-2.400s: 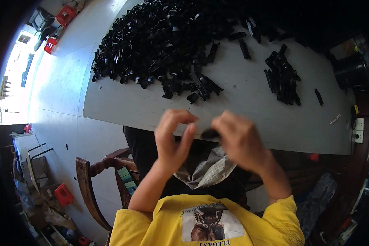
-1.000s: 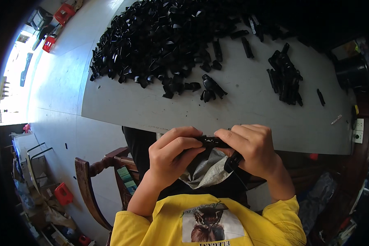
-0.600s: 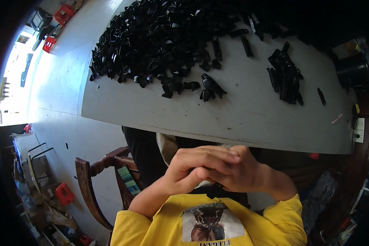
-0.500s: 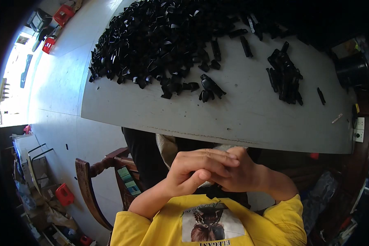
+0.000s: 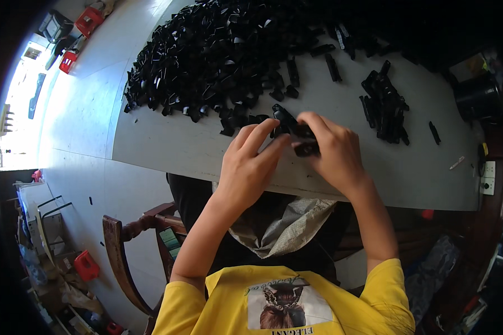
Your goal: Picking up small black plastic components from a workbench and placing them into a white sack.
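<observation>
Both my hands are over the near part of the grey table. My left hand (image 5: pixel 246 159) has its thumb and index finger closing round a small black plastic piece (image 5: pixel 280 129). Between the thumb and fingers of my right hand (image 5: pixel 341 153) is a black plastic part (image 5: pixel 306 148), slightly blurred and partly covered by the fingers. A longer black plastic part (image 5: pixel 286 116) lies just beyond, between the two hands. Past my left fingers rises a big heap of small black plastic pieces (image 5: pixel 207 61).
The grey table (image 5: pixel 167 142) ends in a curved near edge. A stack of long black parts (image 5: pixel 387 106) lies to the right, with a single black strip (image 5: pixel 435 133) beside it. A light woven cloth (image 5: pixel 290 226) covers my lap. A wooden chair (image 5: pixel 117 251) stands at left.
My hands were clasped together in front of my chest. They have parted and reached forward over the table, onto the small black parts. The cloth on my lap is now uncovered.
</observation>
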Demonstrator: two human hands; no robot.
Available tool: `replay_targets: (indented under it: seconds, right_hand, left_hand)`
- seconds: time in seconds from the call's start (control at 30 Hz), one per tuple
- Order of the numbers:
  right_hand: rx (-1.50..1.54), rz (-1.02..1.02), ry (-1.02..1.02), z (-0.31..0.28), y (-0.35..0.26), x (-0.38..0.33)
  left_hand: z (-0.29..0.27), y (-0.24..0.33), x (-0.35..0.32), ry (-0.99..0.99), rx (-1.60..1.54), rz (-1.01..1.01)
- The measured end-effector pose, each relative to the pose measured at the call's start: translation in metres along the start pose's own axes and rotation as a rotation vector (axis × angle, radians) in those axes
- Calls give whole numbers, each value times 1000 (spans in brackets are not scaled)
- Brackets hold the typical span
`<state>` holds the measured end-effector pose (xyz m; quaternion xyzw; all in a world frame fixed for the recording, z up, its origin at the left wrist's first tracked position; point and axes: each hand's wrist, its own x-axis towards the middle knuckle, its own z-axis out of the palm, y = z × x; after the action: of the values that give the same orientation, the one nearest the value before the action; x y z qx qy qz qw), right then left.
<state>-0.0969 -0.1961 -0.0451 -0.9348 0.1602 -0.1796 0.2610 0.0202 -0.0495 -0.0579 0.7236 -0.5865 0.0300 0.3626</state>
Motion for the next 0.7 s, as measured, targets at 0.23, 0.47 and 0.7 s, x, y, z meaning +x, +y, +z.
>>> replay_targets:
  seconds: [0.23,0.47,0.7]
  right_hand:
    - [-184,107,-101,4,4,12]
    - [353,432,-155,-20,17,1]
    - [1013,450,-126,-23,-5,-25]
  left_hand:
    - [6,-13,4,42,105,-17]
    - [-3,-12,6,132,81,-67]
    - [-16,-6,-10,164,-472,-485]
